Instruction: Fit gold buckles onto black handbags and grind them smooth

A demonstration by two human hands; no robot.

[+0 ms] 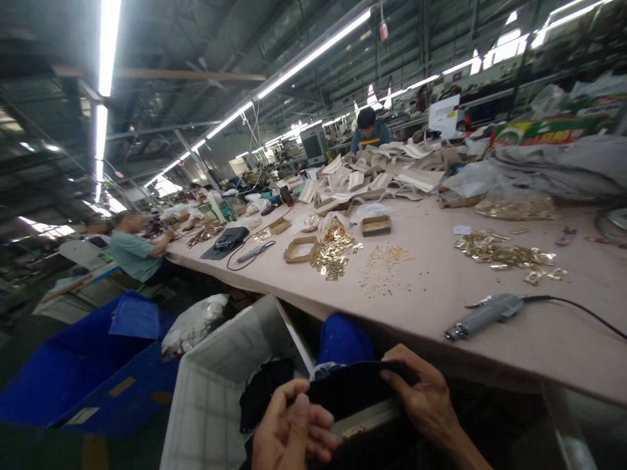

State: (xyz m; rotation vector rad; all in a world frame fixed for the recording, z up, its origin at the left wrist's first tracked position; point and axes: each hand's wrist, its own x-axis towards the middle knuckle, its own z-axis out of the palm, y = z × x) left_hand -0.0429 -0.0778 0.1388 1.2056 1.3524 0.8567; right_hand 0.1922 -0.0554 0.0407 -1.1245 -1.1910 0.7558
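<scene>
Near six o'clock, below the table (539,339) edge, the left hand (292,432) and the right hand (425,399) both grip a black bag (350,391). The frame cuts off its lower part, and its metal strip (365,425) is blurred. A grey power tool (482,314) lies toward four o'clock and a white crate (220,391) stands at seven.

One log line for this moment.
left hand: closed on black bag | right hand: gripping its far edge | black bag: below table edge, beside white crate | grey corded tool: lying on table, untouched
</scene>
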